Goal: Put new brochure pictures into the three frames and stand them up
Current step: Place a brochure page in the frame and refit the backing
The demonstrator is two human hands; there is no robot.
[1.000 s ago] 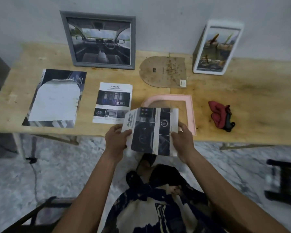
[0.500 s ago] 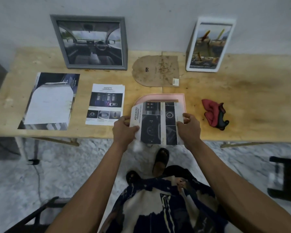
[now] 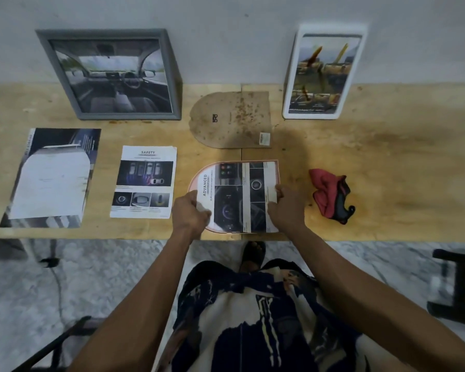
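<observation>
Head view looks down on a pale plywood counter [image 3: 387, 162] whose near edge runs just below both hands, with marble-patterned floor past it. Bare wood lies open to the right, beyond a crumpled red and black cloth [image 3: 330, 196]. A pink arch-shaped frame [image 3: 192, 181] lies flat close to the near edge, and the glossy "ADVANCED" brochure sheet [image 3: 239, 194] rests on it, covering almost all but a thin rim. The left hand [image 3: 189, 213] pinches the sheet's left edge; the right hand [image 3: 286, 208] pinches its right edge. Farther back lies a brown arched backing board [image 3: 231, 119], speckled and matte. A grey frame [image 3: 42, 40] and a white frame [image 3: 360, 76] stand against the wall.
</observation>
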